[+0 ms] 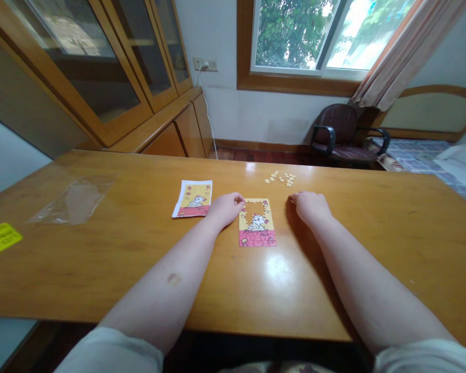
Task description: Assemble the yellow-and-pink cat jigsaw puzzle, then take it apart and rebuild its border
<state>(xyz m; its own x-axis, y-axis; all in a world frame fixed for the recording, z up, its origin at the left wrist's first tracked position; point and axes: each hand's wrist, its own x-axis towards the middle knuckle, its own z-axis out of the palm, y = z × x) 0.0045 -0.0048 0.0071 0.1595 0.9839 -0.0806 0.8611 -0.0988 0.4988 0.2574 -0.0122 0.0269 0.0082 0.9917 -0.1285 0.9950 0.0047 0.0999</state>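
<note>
A partly assembled jigsaw puzzle (256, 238) lies flat on the table, with a white cartoon animal on yellow above a pink band. Its upper middle has a gap where the wood shows through. My left hand (227, 208) rests at the puzzle's upper left edge, fingertips closed together; what they grip is hidden. To the right of the puzzle, my right hand (314, 206) has its fingers pinched down at the tabletop on a small puzzle piece (293, 201), mostly covered by the fingers. Several loose puzzle pieces (289, 180) lie farther back, beyond both hands.
A reference picture card (182, 201) lies left of my left hand. Farther left are a clear plastic bag (77, 199) and a yellow label (0, 240) on the wooden table (140, 254). Behind the table stand a glass-door cabinet (166, 116) and an armchair (339, 124).
</note>
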